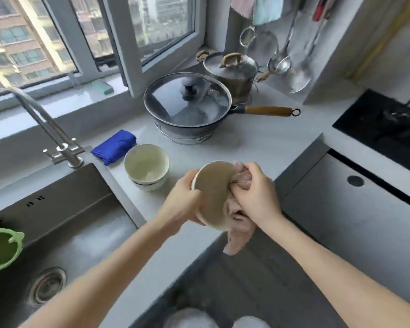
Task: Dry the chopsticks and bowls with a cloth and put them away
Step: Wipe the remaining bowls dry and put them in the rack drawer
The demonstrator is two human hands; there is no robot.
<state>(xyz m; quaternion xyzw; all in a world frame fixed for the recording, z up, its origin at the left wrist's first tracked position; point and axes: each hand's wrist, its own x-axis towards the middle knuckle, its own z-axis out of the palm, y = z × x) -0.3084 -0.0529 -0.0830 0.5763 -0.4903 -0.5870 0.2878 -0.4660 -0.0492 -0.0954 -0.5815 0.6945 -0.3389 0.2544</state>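
1. The left hand [187, 197] grips a pale bowl [213, 192] by its outer wall, fingers curled round the back of it. The bowl is tipped on its side in the air over the front edge of the countertop [246, 143], just right of the sink [81, 233].
2. The right hand [253, 192] has its fingers clamped on a bunched pinkish cloth [237, 237] and presses it against the bowl's right rim. The loose end of the cloth hangs below the bowl.
3. Two more bowls [147, 166], nested and upright, stand on the countertop near the sink's right edge, just behind the held bowl and apart from it.
4. A folded blue cloth [115, 146] lies just beside that stack, towards the faucet [45, 124] at the sink's back corner.
5. Farther back on the countertop sits a wok [187, 107] under a glass lid, its wooden handle pointing right. A lidded steel pot [232, 72] stands behind it in the corner by the window.
6. A green strainer basket [0, 249] hangs at the sink's left edge.
7. A black hob [384, 124] is set into the countertop at the far right.
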